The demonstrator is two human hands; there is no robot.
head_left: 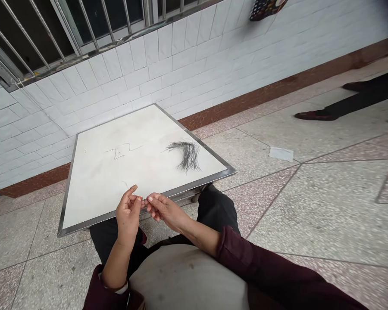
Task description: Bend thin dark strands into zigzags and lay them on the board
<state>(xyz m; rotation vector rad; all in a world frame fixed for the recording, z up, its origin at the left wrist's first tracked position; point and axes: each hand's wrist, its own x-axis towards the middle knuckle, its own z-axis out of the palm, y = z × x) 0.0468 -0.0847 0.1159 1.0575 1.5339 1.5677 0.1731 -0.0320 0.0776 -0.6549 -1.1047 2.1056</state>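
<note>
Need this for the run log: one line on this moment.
left hand: pinching against right hand | held: too fine to tell | hair tuft: on table, untouched

Head camera looks down, tilted, at table (93, 181)

Most of the table (93, 189) lay bare, leaving a hand free passage across its middle and left side. A tuft of dark hair (186, 156) sat near the right edge, and a few loose strands (123, 151) (thin, faint) lay well apart from it. The tiled wall (181, 64) closed off the far side; the left hand (128, 211) and right hand (161, 209) crowded the near rim together.
</note>
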